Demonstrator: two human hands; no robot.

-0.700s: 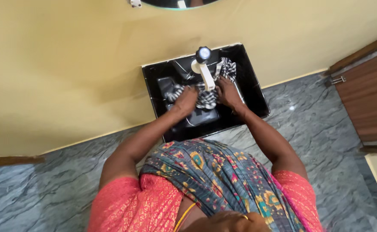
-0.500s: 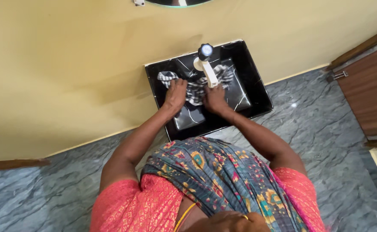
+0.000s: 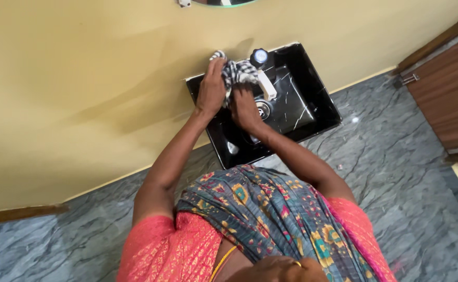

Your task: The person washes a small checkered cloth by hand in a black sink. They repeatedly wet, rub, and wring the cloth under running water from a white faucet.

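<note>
A person stands at a small black sink (image 3: 317,112) fixed to a yellow wall (image 3: 82,78), seen from above, in the upper middle of the frame. Both hands are gathered on a black-and-white checked cloth (image 3: 235,72), bunched at the back left corner of the sink, just left of the tap.

The left hand (image 3: 211,90) is closed over the cloth's left side, fingers curled round it, with a small fold poking out above the knuckles. The right hand (image 3: 244,107) sits just below and to the right, its fingers closed into the lower part of the bundle.

The cloth looks soft and limp, and probably wet, so it would likely feel heavier than it looks, sag, and drip. It is not fragile or slippery; a full-fist grip on the bunched middle, or one hand at each end, should suit it best.

A white tap (image 3: 266,83) with a dark round knob (image 3: 259,56) stands touching the cloth's right edge and juts out over the basin, so it crowds the hands on that side. The wall closes in right behind. The drain (image 3: 263,109) lies in the basin beside the right hand. Grey marbled floor (image 3: 396,156) fills the lower frame, and a brown wooden door (image 3: 448,94) stands at the right edge. The person wears a pink blouse and patterned grey drape.
</note>
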